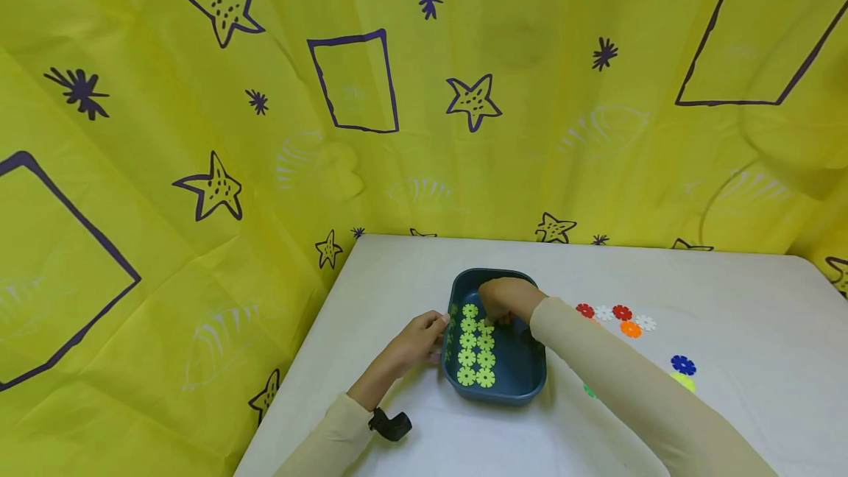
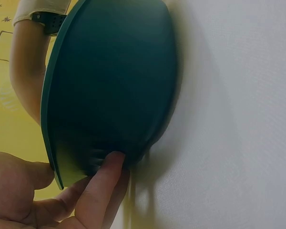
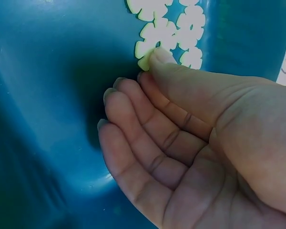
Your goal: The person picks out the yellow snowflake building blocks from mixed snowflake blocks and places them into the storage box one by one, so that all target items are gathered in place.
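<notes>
A dark blue-green plastic tub (image 1: 520, 374) stands on the white table, its outer wall (image 2: 114, 71) filling much of the left wrist view. My left hand (image 1: 416, 341) grips the tub's left side, thumb at the rim and fingers against the outside. Inside the tub, yellow-green flower-shaped plastic discs (image 1: 467, 358) lie in two columns along the left. My right hand (image 1: 509, 299) reaches into the tub. In the right wrist view its thumb and index finger pinch the lower edge of one flower disc (image 3: 157, 34) at the end of a column; the other fingers are curled.
Right of the tub lie loose flower discs: red (image 1: 622, 313), white (image 1: 645, 323), orange (image 1: 631, 329), blue (image 1: 683, 365) and yellow (image 1: 684, 381). A green disc (image 1: 589, 391) is partly hidden by the right sleeve. A yellow patterned curtain (image 1: 517, 168) hangs behind the table.
</notes>
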### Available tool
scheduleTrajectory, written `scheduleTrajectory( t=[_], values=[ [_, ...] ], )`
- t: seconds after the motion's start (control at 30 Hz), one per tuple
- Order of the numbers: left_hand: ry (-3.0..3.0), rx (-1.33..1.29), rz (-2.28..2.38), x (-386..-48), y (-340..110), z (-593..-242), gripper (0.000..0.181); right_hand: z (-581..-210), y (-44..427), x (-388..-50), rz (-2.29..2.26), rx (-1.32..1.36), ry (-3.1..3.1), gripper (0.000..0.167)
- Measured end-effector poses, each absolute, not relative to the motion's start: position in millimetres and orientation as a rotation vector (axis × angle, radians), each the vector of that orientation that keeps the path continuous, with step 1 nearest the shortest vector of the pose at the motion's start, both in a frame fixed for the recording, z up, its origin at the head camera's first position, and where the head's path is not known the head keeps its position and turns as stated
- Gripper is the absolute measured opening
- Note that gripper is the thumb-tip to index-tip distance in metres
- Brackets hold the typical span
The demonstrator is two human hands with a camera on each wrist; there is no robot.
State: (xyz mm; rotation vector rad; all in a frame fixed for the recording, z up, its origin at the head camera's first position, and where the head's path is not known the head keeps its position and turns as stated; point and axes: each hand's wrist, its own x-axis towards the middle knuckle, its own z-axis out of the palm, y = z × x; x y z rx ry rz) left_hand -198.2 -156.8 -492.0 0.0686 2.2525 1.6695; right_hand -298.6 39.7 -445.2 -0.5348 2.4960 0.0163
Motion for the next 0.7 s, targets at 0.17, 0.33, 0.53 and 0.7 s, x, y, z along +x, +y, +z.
scheduleTrajectory(
  t=[0.17,0.33,0.53,0.7],
  values=[
    [2.251,0.068,1.671,-197.9,-156.1,-490.7,0.04,-440.1,44.4,-299.8,0.033,-0.573,2.477,0.033],
    [2.245,0.07,1.679,-198.2,-156.1,-491.1,0.04,-423.2,59.8,-303.0,-0.043,-0.638,2.466,0.03],
    [2.261,0.06,1.661,-197.4,-155.7,-491.7,0.039,-393.1,99.0,-308.3,-0.302,-0.787,2.454,0.026],
    [2.254,0.05,1.669,-197.6,-156.1,-492.4,0.039,-370.1,144.1,-308.3,-0.407,-0.846,2.482,0.023]
  ],
)
